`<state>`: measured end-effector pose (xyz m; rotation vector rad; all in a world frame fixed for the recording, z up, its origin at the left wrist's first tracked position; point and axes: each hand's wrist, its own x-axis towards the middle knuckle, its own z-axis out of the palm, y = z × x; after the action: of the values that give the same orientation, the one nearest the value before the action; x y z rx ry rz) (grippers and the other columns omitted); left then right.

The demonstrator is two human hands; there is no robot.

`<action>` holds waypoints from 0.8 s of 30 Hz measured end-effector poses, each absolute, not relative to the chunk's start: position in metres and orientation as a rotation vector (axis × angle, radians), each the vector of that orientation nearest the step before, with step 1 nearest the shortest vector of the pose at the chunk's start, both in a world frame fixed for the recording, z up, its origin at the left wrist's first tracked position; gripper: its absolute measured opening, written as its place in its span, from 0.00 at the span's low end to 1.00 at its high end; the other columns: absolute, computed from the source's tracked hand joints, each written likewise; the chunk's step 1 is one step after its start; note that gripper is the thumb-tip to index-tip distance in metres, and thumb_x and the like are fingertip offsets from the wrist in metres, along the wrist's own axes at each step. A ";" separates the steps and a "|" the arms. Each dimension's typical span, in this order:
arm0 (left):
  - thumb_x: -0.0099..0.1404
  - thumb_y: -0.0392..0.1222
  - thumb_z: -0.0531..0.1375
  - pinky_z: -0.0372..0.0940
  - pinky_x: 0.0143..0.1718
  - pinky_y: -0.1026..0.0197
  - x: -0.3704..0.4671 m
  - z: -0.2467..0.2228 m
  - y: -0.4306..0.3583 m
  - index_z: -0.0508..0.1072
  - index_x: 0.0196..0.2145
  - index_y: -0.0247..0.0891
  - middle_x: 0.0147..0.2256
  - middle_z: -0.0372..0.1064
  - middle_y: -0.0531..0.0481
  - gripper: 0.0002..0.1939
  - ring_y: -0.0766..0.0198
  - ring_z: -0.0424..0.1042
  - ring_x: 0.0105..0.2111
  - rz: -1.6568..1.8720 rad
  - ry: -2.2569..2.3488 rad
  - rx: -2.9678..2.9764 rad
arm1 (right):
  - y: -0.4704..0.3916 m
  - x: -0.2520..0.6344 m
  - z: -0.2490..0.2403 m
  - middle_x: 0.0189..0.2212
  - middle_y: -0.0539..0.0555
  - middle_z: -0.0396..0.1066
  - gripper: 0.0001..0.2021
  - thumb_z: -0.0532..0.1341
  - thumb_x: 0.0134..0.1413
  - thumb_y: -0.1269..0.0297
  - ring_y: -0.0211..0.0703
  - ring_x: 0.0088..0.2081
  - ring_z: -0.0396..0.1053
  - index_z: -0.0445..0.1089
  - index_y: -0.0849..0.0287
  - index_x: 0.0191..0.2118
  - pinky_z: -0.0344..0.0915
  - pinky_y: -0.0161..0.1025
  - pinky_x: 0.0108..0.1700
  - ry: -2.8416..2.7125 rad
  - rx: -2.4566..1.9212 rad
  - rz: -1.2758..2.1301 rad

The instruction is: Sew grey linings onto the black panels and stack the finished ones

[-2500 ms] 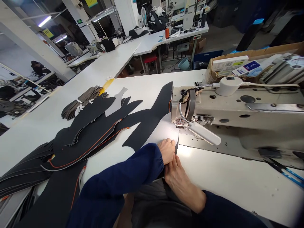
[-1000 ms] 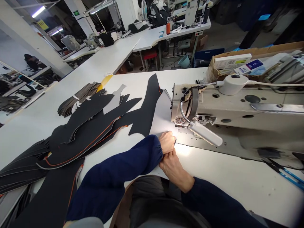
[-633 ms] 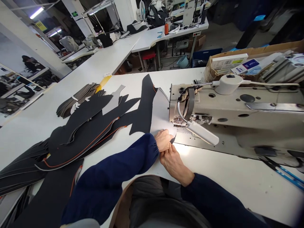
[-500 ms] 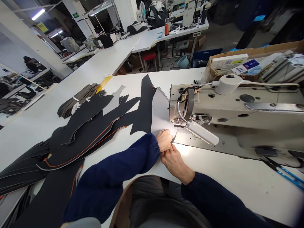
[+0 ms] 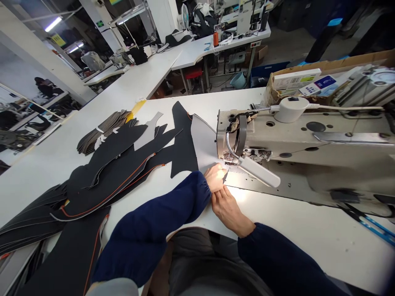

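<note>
A fabric panel, light grey [image 5: 203, 137] on one part and black [image 5: 184, 148] on the other, lies at the needle end of the sewing machine [image 5: 296, 131]. My left hand [image 5: 216, 177] is closed on the panel's near edge, just in front of the needle area, its fingers bent. Right below it, my right hand [image 5: 227, 209] has its fingers pressed together at the same edge, touching the left. A dark tip of fabric [image 5: 225, 176] shows beside my left fingers. The fingertips are partly hidden. A small white lamp [image 5: 259, 170] lights this spot.
Black panels with orange edging [image 5: 120, 176] are piled at the left, with a tied bundle of grey pieces [image 5: 103, 129] behind them. Blue-handled scissors [image 5: 375, 230] lie at the right. A cardboard box [image 5: 274, 88] of packets stands behind the machine.
The panel's far black end has swung left and its grey part has turned with it. My hands have shifted slightly right, staying near the needle. The view has moved a little.
</note>
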<state>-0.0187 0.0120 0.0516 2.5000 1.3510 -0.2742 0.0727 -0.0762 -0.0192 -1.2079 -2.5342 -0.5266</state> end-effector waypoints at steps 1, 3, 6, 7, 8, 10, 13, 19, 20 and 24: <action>0.60 0.38 0.54 0.65 0.41 0.59 -0.024 0.052 0.007 0.69 0.46 0.39 0.47 0.62 0.44 0.15 0.56 0.64 0.45 -0.245 1.380 2.519 | -0.079 0.073 -0.022 0.42 0.72 0.72 0.15 0.56 0.49 0.79 0.58 0.47 0.70 0.71 0.77 0.43 0.62 0.53 0.53 -2.519 -1.199 -0.527; 0.60 0.38 0.55 0.64 0.42 0.57 -0.034 0.056 -0.003 0.67 0.47 0.39 0.48 0.60 0.43 0.17 0.54 0.61 0.46 -0.269 1.435 2.535 | -0.083 0.074 -0.027 0.47 0.75 0.70 0.16 0.56 0.50 0.78 0.59 0.51 0.68 0.69 0.79 0.46 0.62 0.54 0.54 -2.498 -1.179 -0.529; 0.62 0.35 0.53 0.63 0.44 0.56 -0.044 0.061 -0.015 0.66 0.46 0.37 0.46 0.61 0.42 0.14 0.56 0.62 0.43 -0.428 1.403 2.534 | -0.085 0.075 -0.033 0.49 0.76 0.68 0.18 0.55 0.52 0.77 0.60 0.52 0.67 0.67 0.81 0.49 0.62 0.55 0.54 -2.500 -1.173 -0.537; 0.63 0.35 0.52 0.62 0.46 0.56 -0.045 0.062 -0.017 0.67 0.45 0.37 0.45 0.61 0.42 0.13 0.56 0.62 0.43 -0.454 1.369 2.549 | -0.085 0.075 -0.034 0.48 0.76 0.69 0.18 0.55 0.52 0.78 0.60 0.52 0.67 0.67 0.81 0.49 0.62 0.55 0.54 -2.502 -1.180 -0.541; 0.64 0.35 0.52 0.62 0.46 0.56 -0.044 0.062 -0.019 0.67 0.45 0.36 0.45 0.62 0.42 0.12 0.56 0.62 0.43 -0.463 1.341 2.569 | -0.084 0.075 -0.033 0.47 0.76 0.69 0.17 0.55 0.52 0.78 0.60 0.51 0.68 0.68 0.81 0.48 0.62 0.55 0.54 -2.504 -1.193 -0.547; 0.65 0.35 0.50 0.62 0.46 0.55 -0.042 0.061 -0.020 0.67 0.44 0.37 0.45 0.62 0.42 0.11 0.55 0.61 0.44 -0.452 1.324 2.604 | -0.082 0.075 -0.032 0.45 0.75 0.71 0.17 0.55 0.51 0.78 0.59 0.50 0.69 0.69 0.81 0.46 0.63 0.55 0.54 -2.512 -1.217 -0.563; 0.65 0.35 0.50 0.62 0.46 0.55 -0.036 0.059 -0.018 0.67 0.44 0.36 0.45 0.63 0.42 0.12 0.54 0.61 0.44 -0.441 1.307 2.630 | -0.077 0.077 -0.030 0.44 0.75 0.72 0.16 0.54 0.50 0.78 0.59 0.48 0.69 0.70 0.80 0.45 0.63 0.55 0.54 -2.496 -1.235 -0.585; 0.64 0.34 0.50 0.63 0.47 0.56 -0.026 0.059 -0.011 0.67 0.46 0.32 0.46 0.62 0.41 0.14 0.54 0.61 0.47 -0.407 1.275 2.636 | -0.063 0.087 -0.033 0.43 0.73 0.72 0.16 0.55 0.52 0.76 0.60 0.49 0.68 0.72 0.79 0.44 0.61 0.53 0.55 -2.453 -1.287 -0.512; 0.64 0.33 0.49 0.63 0.47 0.56 -0.024 0.059 -0.010 0.67 0.46 0.32 0.47 0.62 0.41 0.14 0.53 0.60 0.48 -0.393 1.276 2.637 | -0.061 0.089 -0.034 0.44 0.73 0.72 0.16 0.55 0.52 0.75 0.60 0.50 0.68 0.72 0.79 0.44 0.61 0.53 0.56 -2.449 -1.296 -0.496; 0.64 0.34 0.50 0.63 0.46 0.56 -0.024 0.057 -0.008 0.67 0.48 0.33 0.47 0.62 0.40 0.15 0.53 0.60 0.48 -0.318 1.284 2.623 | -0.056 0.096 -0.036 0.49 0.73 0.69 0.18 0.55 0.53 0.75 0.61 0.53 0.65 0.71 0.77 0.48 0.59 0.56 0.57 -2.434 -1.341 -0.433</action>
<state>-0.0236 -0.0081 0.0567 2.6234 1.2845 -0.3177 0.0961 -0.0555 -0.0360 -1.3406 -2.4341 -0.4326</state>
